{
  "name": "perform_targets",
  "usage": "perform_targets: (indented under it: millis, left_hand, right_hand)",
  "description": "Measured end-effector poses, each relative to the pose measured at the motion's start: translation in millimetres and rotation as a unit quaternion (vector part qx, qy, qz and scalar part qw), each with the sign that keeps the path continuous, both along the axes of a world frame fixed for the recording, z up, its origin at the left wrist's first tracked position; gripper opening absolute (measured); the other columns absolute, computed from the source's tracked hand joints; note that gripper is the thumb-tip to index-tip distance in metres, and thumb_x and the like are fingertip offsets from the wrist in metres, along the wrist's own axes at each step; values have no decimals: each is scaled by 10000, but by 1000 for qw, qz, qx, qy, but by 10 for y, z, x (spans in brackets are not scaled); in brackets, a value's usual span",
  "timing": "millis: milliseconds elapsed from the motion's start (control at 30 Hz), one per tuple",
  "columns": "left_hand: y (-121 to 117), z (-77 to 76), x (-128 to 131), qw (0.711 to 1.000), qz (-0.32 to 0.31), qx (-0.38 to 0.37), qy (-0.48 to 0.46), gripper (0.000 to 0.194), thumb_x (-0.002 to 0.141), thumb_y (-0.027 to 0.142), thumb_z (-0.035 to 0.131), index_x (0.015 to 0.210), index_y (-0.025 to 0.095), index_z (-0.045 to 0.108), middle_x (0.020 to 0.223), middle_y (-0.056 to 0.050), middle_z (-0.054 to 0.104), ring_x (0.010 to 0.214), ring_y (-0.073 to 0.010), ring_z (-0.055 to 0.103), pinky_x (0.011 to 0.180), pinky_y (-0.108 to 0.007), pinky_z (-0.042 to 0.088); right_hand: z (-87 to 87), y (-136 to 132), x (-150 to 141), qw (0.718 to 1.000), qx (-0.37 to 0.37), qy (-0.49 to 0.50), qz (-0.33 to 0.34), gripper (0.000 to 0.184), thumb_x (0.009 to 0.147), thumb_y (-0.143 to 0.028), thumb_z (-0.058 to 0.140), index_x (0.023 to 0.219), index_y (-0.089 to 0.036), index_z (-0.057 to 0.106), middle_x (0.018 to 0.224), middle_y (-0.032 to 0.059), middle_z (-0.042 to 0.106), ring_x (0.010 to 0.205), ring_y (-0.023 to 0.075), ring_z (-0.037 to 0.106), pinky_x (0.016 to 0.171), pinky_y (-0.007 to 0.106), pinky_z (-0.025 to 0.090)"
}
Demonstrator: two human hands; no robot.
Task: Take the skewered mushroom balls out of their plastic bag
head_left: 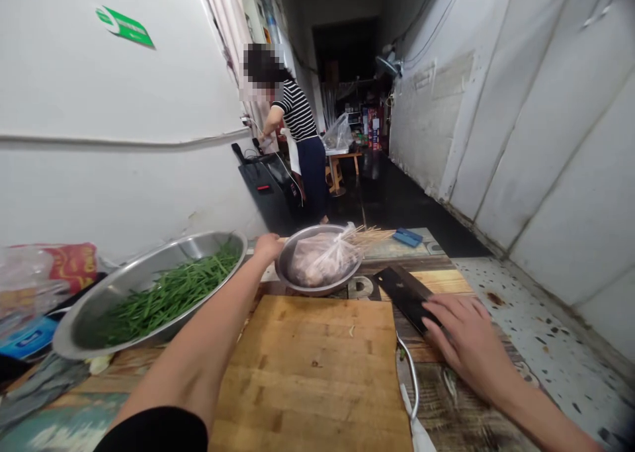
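My left hand [268, 247] reaches forward and grips the left rim of a small steel bowl [290, 281] that holds a plastic bag of pale meat [320, 261] and a bundle of bamboo skewers [370, 236]. My right hand [466, 339] lies over the handle end of a black cleaver [404, 292] resting flat on the table, fingers curled on it. A bare wooden cutting board [312, 372] with a metal handle sits between my arms.
A large steel basin [133, 280] of green stalks stands at the left, beside plastic packets [34, 286]. A blue object [407, 237] lies at the table's far edge. Another person in a striped top [297, 141] works by a dark appliance down the narrow passage.
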State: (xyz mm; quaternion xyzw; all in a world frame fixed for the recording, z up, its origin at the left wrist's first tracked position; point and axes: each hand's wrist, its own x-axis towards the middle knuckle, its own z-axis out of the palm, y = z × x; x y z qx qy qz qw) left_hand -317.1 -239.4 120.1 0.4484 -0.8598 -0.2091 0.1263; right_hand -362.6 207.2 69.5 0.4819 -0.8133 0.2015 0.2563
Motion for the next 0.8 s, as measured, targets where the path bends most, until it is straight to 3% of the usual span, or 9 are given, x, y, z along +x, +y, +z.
perform_targets:
  millis: [67, 133, 200, 267, 367, 467, 600, 800]
  left_hand:
    - [132, 92, -71, 998, -23, -61, 11, 371, 890, 288, 586, 1222, 124, 610, 1243, -160, 607, 1196, -307, 541, 964, -442, 434]
    - [339, 157, -166, 991, -92, -92, 21, 331, 908, 320, 535, 1190, 195, 655, 1260, -101, 616, 1211, -291, 528, 979, -388, 404]
    - [575, 187, -276, 979, -183, -91, 11, 255, 888, 399, 556, 1020, 271, 732, 1094, -14, 697, 1082, -237, 602, 942, -322, 409]
    - [787, 191, -378, 968, -233, -92, -7, 217, 837, 430, 612, 879, 275, 758, 934, -1, 723, 973, -232, 630, 945, -351, 391]
    - [981, 184, -471, 964, -245, -100, -38, 182, 769, 388, 679, 774, 222, 753, 837, -40, 717, 931, -262, 626, 959, -420, 359]
    - [1044, 183, -488, 963, -245, -97, -66, 146, 741, 331, 694, 783, 204, 752, 835, -64, 715, 919, -265, 624, 929, -412, 373]
    - [1078, 166, -471, 965, -233, -89, -77, 151, 766, 263, 642, 844, 185, 745, 882, -85, 715, 925, -266, 630, 889, -395, 395]
    - [1115, 75, -394, 969, -224, -93, -49, 149, 791, 269, 614, 864, 232, 738, 918, -49, 718, 976, -267, 625, 912, -398, 385]
  right_hand:
    - [385, -391, -177, 997, 51, -45, 33, 242, 982, -255, 434, 1050, -196, 659, 1065, 68, 682, 998, 203, 563, 917, 383, 333]
    - [713, -850, -370, 993, 89, -52, 53, 230, 974, -228, 449, 1018, -208, 674, 1092, 47, 685, 1033, 194, 548, 932, 365, 318]
    - [945, -1311, -555, 988, 128, -55, 64, 236, 970, -219, 452, 954, -195, 686, 1103, 51, 682, 1100, 203, 523, 976, 377, 295]
    - [1073, -1711, -708, 980, 176, -67, 63, 207, 953, -212, 483, 950, -171, 685, 1067, 66, 679, 1130, 225, 518, 995, 416, 309]
    - [1099, -2123, -850, 958, 262, -101, 56, 164, 922, -273, 574, 958, -142, 667, 1011, 54, 668, 1019, 212, 591, 957, 449, 414]
    - [1008, -2314, -893, 939, 311, -135, 60, 214, 903, -323, 622, 1014, -142, 649, 1046, 55, 657, 988, 199, 616, 910, 427, 485]
    - [871, -2371, -885, 930, 322, -164, 60, 221, 903, -331, 627, 1017, -143, 645, 1047, 57, 653, 987, 201, 624, 869, 404, 519]
    - [794, -2333, -955, 935, 280, -206, 65, 217, 914, -327, 612, 1002, -133, 651, 1052, 60, 657, 1003, 204, 620, 887, 409, 515]
